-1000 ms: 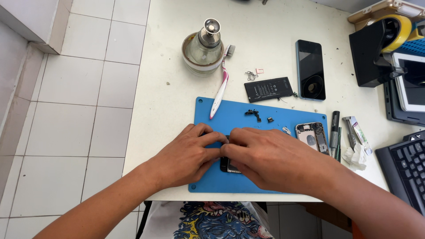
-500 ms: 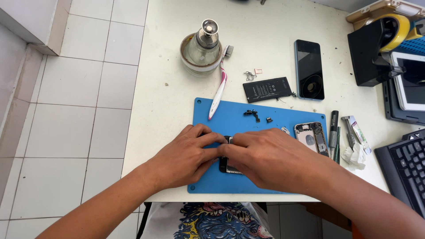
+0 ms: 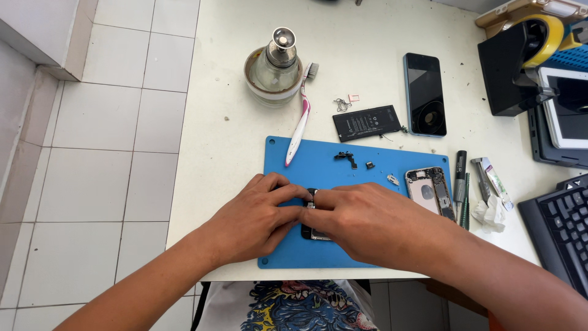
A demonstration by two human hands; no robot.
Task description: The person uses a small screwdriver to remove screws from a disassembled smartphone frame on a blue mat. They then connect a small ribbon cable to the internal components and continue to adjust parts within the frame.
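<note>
Your left hand [image 3: 260,214] and right hand [image 3: 367,224] meet over a small dark phone part [image 3: 312,232] lying flat on the blue mat [image 3: 288,153], fingers of both curled down and pressing or pinching at its top edge; most of it is hidden under your fingers, so I can't tell exactly how it is gripped. Judging from how things lie, the stripping-down looks well along: the black battery [image 3: 367,122] is out and sits on the table [image 3: 233,122] above the mat, the screen [image 3: 424,93] lies face up beside it, and the opened phone shell [image 3: 432,191] rests at the mat's right edge with its insides bare. Small loose pieces [image 3: 349,158] are scattered on the mat (a bracket and a few tiny bits). Putting it back together looks not yet begun. A pink toothbrush [image 3: 300,122] lies across the mat's upper left corner, near a glass bottle [image 3: 274,67]; a screwdriver [image 3: 459,178] waits just right of the shell.
</note>
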